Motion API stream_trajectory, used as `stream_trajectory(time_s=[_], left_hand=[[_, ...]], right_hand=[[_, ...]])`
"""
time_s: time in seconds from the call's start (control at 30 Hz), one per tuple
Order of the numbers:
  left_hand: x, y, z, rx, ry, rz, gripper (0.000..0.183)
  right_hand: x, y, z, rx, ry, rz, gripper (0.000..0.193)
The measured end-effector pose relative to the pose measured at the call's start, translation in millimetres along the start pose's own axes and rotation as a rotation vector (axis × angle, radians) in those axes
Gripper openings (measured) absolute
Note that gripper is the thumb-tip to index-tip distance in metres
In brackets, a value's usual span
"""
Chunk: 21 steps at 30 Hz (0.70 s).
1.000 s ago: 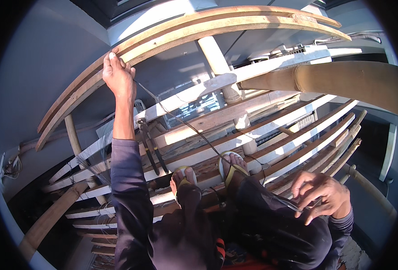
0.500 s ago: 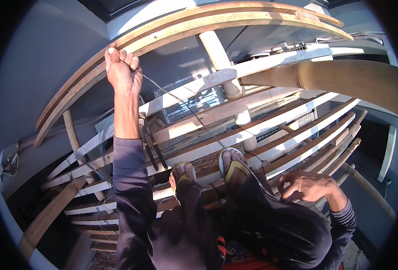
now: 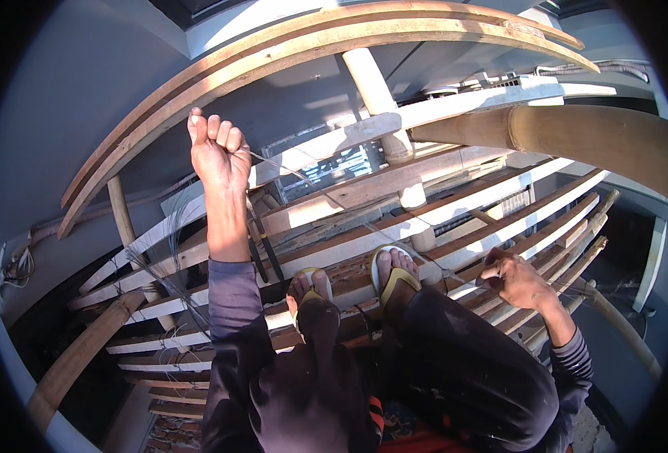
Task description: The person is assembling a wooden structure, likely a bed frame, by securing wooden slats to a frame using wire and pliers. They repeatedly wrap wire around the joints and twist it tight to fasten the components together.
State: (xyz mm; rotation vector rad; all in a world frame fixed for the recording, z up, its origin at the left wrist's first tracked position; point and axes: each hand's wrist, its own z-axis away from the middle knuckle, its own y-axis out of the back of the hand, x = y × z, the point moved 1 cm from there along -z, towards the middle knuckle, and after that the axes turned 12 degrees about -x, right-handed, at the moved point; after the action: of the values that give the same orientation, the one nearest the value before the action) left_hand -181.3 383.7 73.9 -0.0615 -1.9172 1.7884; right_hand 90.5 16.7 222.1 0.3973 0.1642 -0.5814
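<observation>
While a thin wire [image 3: 326,200] runs taut between them, the left hand [image 3: 217,155] is raised, fingers clamped on it, and the right hand [image 3: 517,278] pinches its lower end, seemingly to keep it tight. Sandalled feet [image 3: 353,283] stand on wooden slats [image 3: 455,219], under curved planks [image 3: 334,38], beside a bamboo pole [image 3: 575,136].

L hand [image 3: 218,155] fisted on thin wire [image 3: 334,200] — R hand [image 3: 517,279] pinches it near wood slats [image 3: 455,219].

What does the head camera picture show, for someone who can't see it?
A person sits on a scaffold of wooden slats, feet in yellow sandals. The raised left hand and the lower right hand pull a thin wire taut between them.
</observation>
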Motion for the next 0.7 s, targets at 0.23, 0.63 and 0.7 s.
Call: stream_trajectory(time_s=[0.23, 0.63, 0.7], left_hand=[[-17, 8, 20, -0.003, -0.068, -1.159, 0.020], [-25, -31, 10, 0.066, -0.028, -0.855, 0.019], [-26, -14, 1, 0.067, -0.019, -0.929, 0.019]], right_hand=[[-32, 67, 77, 0.547, 0.688, -0.499, 0.027], [8, -14, -6, -0.053, 0.250, 0.169, 0.020], [-23, 15, 17, -0.423, 0.657, -0.266, 0.023]])
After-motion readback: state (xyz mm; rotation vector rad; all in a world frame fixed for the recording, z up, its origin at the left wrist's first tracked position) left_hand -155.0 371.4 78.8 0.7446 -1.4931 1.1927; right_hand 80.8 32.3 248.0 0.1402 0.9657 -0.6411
